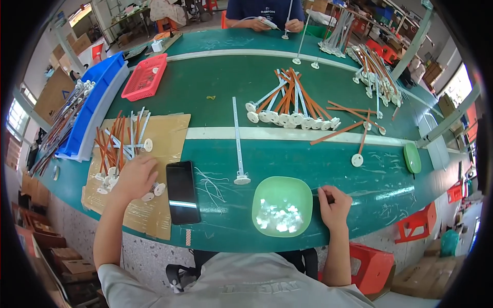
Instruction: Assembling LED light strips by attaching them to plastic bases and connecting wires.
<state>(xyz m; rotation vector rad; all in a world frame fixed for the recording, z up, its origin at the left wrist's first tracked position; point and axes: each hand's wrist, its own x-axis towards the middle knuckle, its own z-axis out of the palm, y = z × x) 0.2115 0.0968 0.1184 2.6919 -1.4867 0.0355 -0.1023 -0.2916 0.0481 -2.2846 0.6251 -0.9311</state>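
Note:
My left hand (136,177) lies over a pile of brown and pale-blue strips with round white bases (118,134), spread on a flat sheet of cardboard (177,128). Its fingers curl down among the bases, and whatever is in them is hidden. Just right of a light-green bowl (307,205), my right hand (335,204) has thumb and forefinger pinched together; I cannot make out anything between them. Small shiny clear pieces (280,215) fill the bowl's bottom. One pale strip on a round white base (238,149) stands apart between my hands.
A black phone (181,192) lies beside the cardboard, with loose white threads (210,185) next to it. Farther off are a bundle of strips with bases (295,110), a red basket (145,77) and a long blue bin (100,102). Across the table a person (264,15) works.

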